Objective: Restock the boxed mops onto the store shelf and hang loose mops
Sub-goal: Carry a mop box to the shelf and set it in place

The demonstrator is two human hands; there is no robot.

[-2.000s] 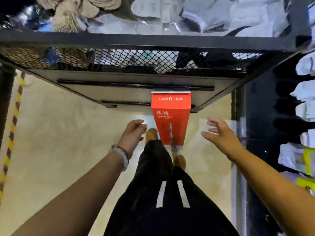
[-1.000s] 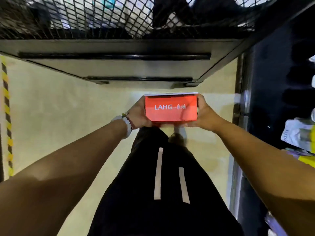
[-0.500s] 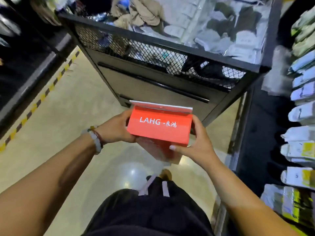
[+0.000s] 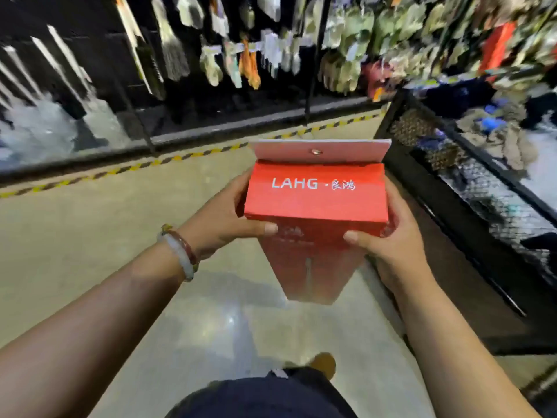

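A tall red mop box (image 4: 315,200) marked LAHG hangs upright in front of me, its white top flap raised. My left hand (image 4: 223,218) grips its upper left side, thumb across the front. My right hand (image 4: 388,236) grips the upper right side the same way. The box's lower end hangs free above the floor. Loose mops (image 4: 241,55) hang in a blurred row on the far display.
A black mesh cart (image 4: 470,188) full of mixed goods stands close on the right. A yellow-black floor stripe (image 4: 168,159) runs along the dark shelving base on the left and ahead. Glossy beige floor (image 4: 90,236) lies between them.
My hands closed on the box that stood on the floor by the cart and lifted it to chest height. My view has swung left from the cart toward the hanging display.
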